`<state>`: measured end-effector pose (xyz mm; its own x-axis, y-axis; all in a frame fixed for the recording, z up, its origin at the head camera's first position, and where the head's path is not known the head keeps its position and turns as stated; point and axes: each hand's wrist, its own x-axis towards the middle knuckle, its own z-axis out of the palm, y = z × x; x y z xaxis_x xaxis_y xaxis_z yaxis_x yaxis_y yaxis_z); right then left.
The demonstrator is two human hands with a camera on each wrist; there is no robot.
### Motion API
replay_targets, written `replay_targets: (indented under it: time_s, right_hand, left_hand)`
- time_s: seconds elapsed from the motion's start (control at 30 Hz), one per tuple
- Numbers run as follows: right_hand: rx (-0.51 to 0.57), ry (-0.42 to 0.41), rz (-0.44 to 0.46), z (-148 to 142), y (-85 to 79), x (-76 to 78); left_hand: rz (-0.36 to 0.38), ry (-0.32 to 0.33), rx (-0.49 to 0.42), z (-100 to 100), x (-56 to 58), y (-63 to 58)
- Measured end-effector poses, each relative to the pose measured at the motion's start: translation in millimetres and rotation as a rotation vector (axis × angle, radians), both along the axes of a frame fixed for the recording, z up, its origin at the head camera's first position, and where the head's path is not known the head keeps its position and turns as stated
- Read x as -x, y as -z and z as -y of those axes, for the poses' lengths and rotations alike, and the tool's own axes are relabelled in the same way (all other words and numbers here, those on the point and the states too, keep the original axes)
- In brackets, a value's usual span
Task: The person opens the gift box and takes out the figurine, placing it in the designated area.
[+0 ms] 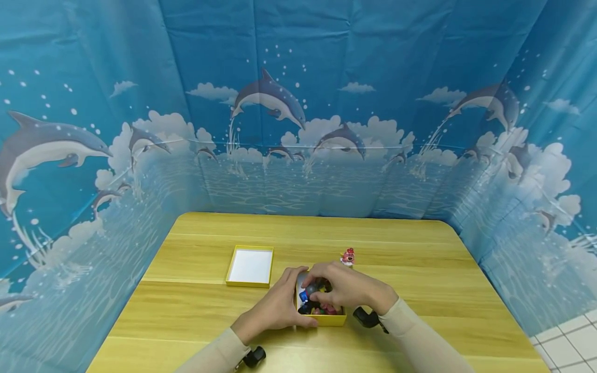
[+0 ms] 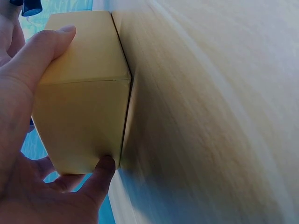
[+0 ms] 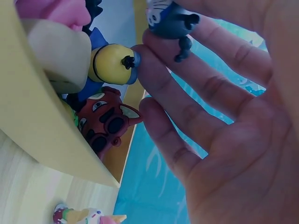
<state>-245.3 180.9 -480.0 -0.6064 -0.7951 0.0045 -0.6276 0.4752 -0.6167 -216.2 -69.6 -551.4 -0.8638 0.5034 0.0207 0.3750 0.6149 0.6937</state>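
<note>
A yellow box point(image 1: 332, 321) full of small figurines stands on the table. My left hand point(image 1: 280, 305) holds the box by its left side, thumb on the near wall and fingers round the far corner. Over the box, my right hand point(image 1: 344, 286) pinches a dark grey figurine point(image 3: 170, 23) between thumb and fingers. In the right wrist view a yellow figurine point(image 3: 112, 64) and a red-brown animal figurine with dark glasses point(image 3: 105, 120) lie inside the box, close to my fingertips. A pink figurine point(image 3: 58, 8) shows at the top, partly cut off.
A shallow yellow tray-like lid point(image 1: 228, 280) with a white inside lies on the table left of the box. A pink and red figurine point(image 1: 347, 256) stands behind my right hand. A blue dolphin-print curtain point(image 1: 298, 181) surrounds the wooden table point(image 1: 196, 311) at the back and sides.
</note>
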Motion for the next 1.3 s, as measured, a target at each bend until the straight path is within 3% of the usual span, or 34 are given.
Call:
replay_targets:
  time_s: [1.3]
  right_hand:
    - [0.079,0.067,-0.108,-7.7,6.6,-2.8]
  left_hand:
    - [0.018,-0.008,-0.006,-0.2,-2.2,-2.9]
